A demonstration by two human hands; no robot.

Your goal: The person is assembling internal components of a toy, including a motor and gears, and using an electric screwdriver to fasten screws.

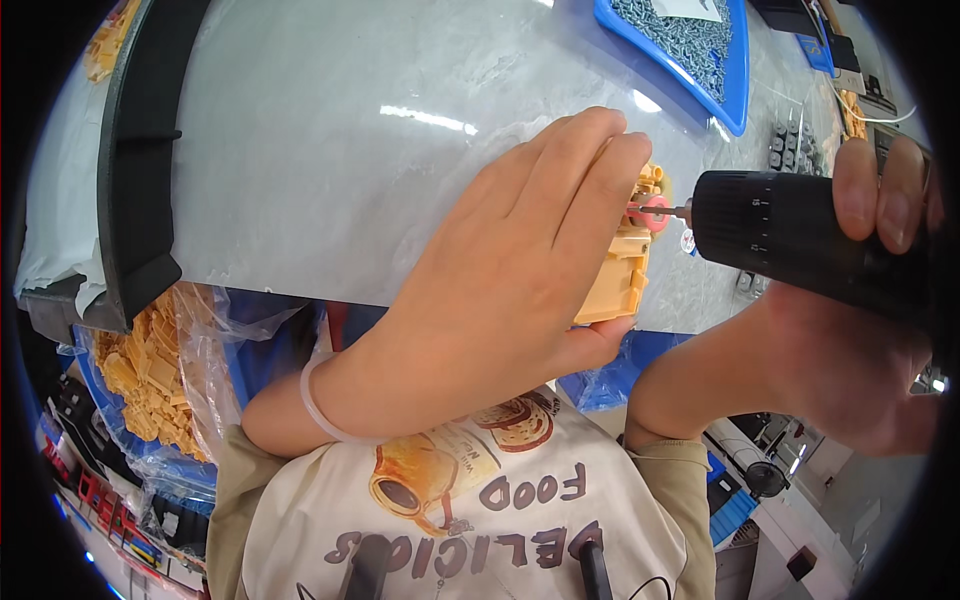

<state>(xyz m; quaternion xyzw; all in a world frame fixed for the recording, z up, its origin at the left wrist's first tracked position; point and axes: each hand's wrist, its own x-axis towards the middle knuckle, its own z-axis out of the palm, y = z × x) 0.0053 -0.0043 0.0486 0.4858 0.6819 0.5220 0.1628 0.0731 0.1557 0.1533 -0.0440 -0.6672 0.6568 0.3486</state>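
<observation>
Grey worktable [330, 150]: clear working surface. Right hand [880, 300], at three o'clock, is wrapped closed on black power screwdriver [790, 235]. Left hand [520, 270] clasps orange plastic part [625, 275] at centre. Keep bit [668, 211] square on pink fitting [652, 212]; hold part firm.

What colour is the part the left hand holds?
Yellow-orange plastic part, under the left hand; head view shows it.

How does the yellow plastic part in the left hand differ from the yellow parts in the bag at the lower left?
The yellow plastic part is a single piece, clamped on the table under the left hand; the bagged yellow parts lie loose in a heap. The held part meets the bit of the black drill in the right hand; the bagged ones are untouched. Both share the same yellow-orange colour.
</observation>
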